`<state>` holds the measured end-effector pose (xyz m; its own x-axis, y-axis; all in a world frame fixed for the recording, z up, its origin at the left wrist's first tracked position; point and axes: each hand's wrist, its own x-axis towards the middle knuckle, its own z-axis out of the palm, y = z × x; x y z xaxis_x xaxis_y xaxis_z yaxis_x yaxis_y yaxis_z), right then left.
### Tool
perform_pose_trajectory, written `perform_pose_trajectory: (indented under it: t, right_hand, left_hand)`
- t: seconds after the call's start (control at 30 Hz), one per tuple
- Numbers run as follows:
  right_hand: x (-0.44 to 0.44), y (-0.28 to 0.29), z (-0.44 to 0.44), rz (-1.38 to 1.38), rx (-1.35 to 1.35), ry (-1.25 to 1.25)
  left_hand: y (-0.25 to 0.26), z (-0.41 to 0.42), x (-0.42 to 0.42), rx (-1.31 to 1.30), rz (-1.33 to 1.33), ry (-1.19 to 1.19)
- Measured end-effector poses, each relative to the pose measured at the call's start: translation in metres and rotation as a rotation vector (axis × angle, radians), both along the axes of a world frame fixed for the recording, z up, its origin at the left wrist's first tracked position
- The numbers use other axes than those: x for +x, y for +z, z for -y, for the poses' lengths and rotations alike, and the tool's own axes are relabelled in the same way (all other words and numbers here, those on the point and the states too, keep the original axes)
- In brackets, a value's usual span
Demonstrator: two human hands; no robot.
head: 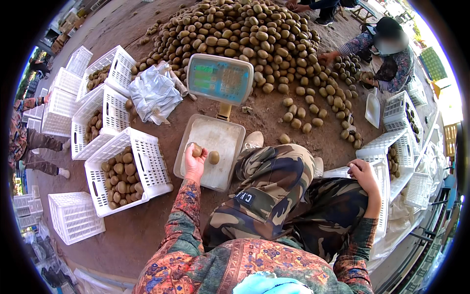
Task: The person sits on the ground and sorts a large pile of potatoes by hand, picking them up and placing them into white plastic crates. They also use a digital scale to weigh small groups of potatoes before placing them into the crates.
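My left hand (195,160) holds a brown kiwifruit (196,150) over the left part of the metal pan (205,132) of a digital platform scale. Another kiwifruit (213,157) rests on the pan just right of my fingers. The scale's display head (220,78) stands on a post behind the pan, with digits lit on its green screen. Beside my right knee, my right hand (363,172) has its fingers loosely curled near the rim of a white plastic crate; whether it touches the crate or holds anything cannot be told.
A large kiwifruit heap (235,33) lies beyond the scale. White crates holding kiwifruit, one nearest (152,165), line the left; more stand at right. A crumpled white sack (154,93) and a white scoop (372,108) lie on the ground. Other people are at the right, top and left.
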<state>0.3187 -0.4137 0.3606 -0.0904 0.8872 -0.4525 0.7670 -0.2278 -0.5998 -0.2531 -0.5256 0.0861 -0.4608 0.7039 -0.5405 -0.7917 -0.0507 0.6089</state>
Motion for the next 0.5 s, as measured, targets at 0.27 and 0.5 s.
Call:
perform_pose_trajectory:
  t: [0.27,0.5]
  right_hand:
    - [0.010,-0.011,0.002,0.052,0.116,0.011]
    - [0.002,-0.012,-0.001,-0.082,0.092,-0.009]
  left_hand:
    - [-0.019,0.069,-0.011,-0.398,0.203,0.000]
    - [-0.040,0.059,-0.025,-0.752,-1.063,-0.602]
